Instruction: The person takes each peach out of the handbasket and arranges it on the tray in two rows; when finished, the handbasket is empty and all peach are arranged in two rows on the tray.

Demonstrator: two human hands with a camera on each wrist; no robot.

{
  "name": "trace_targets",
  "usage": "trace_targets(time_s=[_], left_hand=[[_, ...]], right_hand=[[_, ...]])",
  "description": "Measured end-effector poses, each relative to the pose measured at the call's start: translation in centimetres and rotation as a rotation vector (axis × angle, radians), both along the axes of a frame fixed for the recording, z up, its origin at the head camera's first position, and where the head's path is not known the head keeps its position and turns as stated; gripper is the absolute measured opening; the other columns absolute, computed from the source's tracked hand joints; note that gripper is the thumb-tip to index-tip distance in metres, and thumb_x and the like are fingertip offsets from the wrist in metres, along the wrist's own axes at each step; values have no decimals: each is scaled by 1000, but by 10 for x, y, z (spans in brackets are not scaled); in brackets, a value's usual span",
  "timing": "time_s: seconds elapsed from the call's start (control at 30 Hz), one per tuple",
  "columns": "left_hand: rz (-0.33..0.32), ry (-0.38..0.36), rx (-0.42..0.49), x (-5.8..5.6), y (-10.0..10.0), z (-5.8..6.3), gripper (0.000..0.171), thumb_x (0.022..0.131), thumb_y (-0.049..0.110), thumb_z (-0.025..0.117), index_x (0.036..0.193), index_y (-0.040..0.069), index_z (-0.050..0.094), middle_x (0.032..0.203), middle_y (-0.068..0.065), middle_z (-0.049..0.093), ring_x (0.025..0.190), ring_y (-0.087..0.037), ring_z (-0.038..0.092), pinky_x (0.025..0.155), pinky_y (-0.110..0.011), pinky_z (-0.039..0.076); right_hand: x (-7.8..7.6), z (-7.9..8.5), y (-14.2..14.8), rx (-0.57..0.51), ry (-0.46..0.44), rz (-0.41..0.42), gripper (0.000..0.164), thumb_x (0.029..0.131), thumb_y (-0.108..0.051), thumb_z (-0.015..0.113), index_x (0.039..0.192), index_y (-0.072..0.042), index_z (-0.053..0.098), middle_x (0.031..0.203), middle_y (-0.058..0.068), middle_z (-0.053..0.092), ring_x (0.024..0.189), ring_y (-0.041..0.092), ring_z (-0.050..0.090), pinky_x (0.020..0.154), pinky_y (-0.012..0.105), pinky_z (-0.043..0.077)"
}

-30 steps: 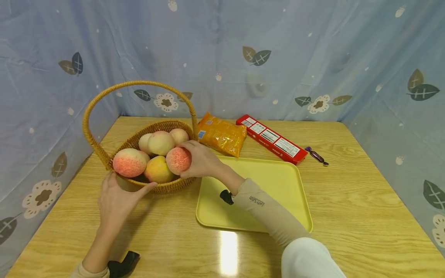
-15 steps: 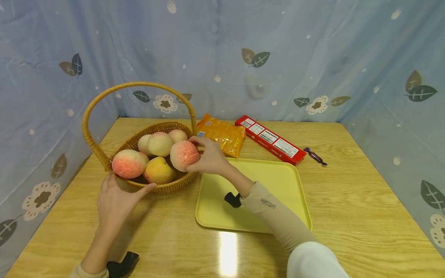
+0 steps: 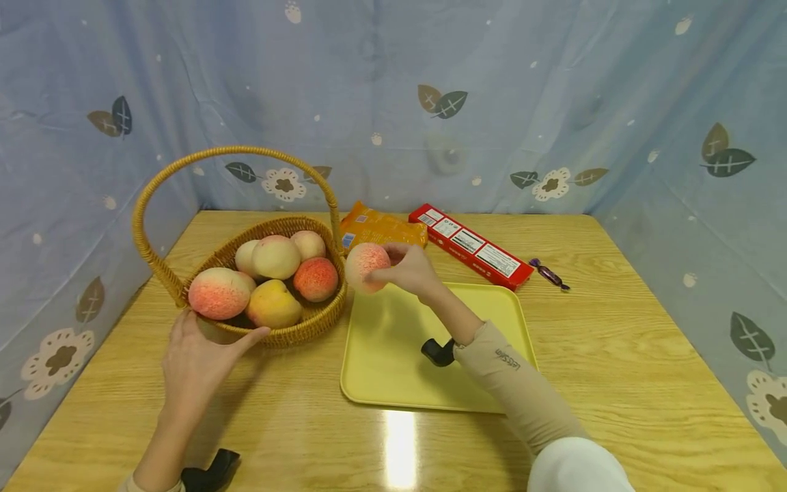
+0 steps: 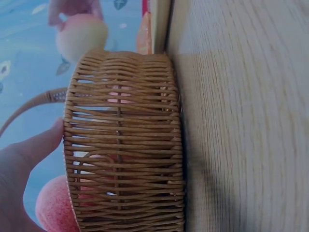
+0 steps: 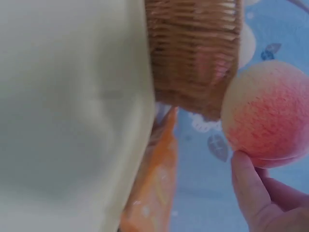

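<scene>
Pinched in my right hand (image 3: 408,268) is a pink-and-cream peach (image 3: 363,268), raised just right of the basket over the yellow tray's back left corner. The right wrist view shows the thumb against the peach (image 5: 270,113). The wicker basket (image 3: 307,329), with its tall arched handle, stands at the left and holds several more peaches: a yellow one (image 3: 274,305), a red one (image 3: 316,279) and paler ones behind. My left hand (image 3: 199,359) rests at its front left rim, thumb and fingers spread apart. Up close, the left wrist view has the thumb tip touching the woven rim (image 4: 67,140).
The yellow tray (image 3: 393,383) lies right of the basket. Behind it are an orange packet (image 3: 387,229) and a long red box (image 3: 470,246). A purple wrapped candy (image 3: 549,275) lies to the right. A blue patterned curtain (image 3: 381,102) surrounds the table (image 3: 615,383).
My right hand has lifted the peach out of the basket and carried it to the right, uncovering a red peach. My left hand stays at the rim. The view has shifted slightly.
</scene>
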State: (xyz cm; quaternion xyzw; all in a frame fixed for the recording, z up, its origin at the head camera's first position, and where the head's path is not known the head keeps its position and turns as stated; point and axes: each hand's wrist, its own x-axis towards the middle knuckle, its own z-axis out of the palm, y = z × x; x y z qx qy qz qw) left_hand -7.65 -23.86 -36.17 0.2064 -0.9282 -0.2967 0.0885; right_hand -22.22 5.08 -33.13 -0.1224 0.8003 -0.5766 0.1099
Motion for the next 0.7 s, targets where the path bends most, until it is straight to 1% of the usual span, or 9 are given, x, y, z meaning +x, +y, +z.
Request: trace_targets(time_s=[0.1,0.2,0.3,0.43,0.5,0.57,0.63,0.7], left_hand=[[-2,0,-1,0,-1,0,126,72,63,76,149,-14,13,152,-36,20,136,-53,24,103,-67,26],[-5,0,-4,0,-1,0,126,72,63,76,149,-14,13,151,-36,20,137,-52,24,104,-67,26],[-3,-4,-5,0,-2,0,127,72,63,76,149,-15,13,151,-36,20,137,-52,23,104,-67,25],[0,-9,-6,0,-2,1,126,71,63,76,149,-15,13,151,-37,21,137,-52,24,104,-67,26],[-1,-11,-7,1,-2,1,126,71,63,76,149,-15,14,150,-37,23,136,-51,25,104,-66,26],[-4,-11,-9,0,-2,1,126,71,63,76,149,-14,14,150,-36,23,136,-51,25,104,-66,27],[-5,-7,-9,0,-2,1,126,71,63,77,149,-14,14,150,-36,24,137,-50,25,104,-66,27],[-3,-2,-6,0,-1,0,126,71,63,77,150,-13,14,150,-36,24,137,-50,25,104,-66,27]], right_hand=[[-2,-7,5,46,-70,-17,53,72,-13,79,120,3,65,111,16,67,102,28,61,86,39,53],[-5,-14,7,106,-110,-32,46,70,-14,80,111,3,69,101,14,68,94,25,61,84,40,53],[-7,-21,6,168,-129,-39,37,67,-16,82,98,2,71,84,6,66,80,19,57,74,34,52],[-9,-30,4,222,-119,-33,26,63,-17,84,76,-1,67,62,-2,54,63,13,48,58,27,43],[-9,-33,2,237,-112,-30,25,63,-17,84,70,-4,64,57,-3,49,58,12,45,54,25,39],[-8,-35,1,246,-111,-33,25,63,-18,84,67,-6,63,55,-4,49,56,11,45,52,24,39],[-9,-36,0,257,-113,-35,28,65,-19,84,64,-8,59,54,-4,46,55,11,44,51,23,37],[-9,-35,-1,270,-118,-34,35,68,-21,83,60,-11,51,52,-4,42,54,11,42,49,23,35]])
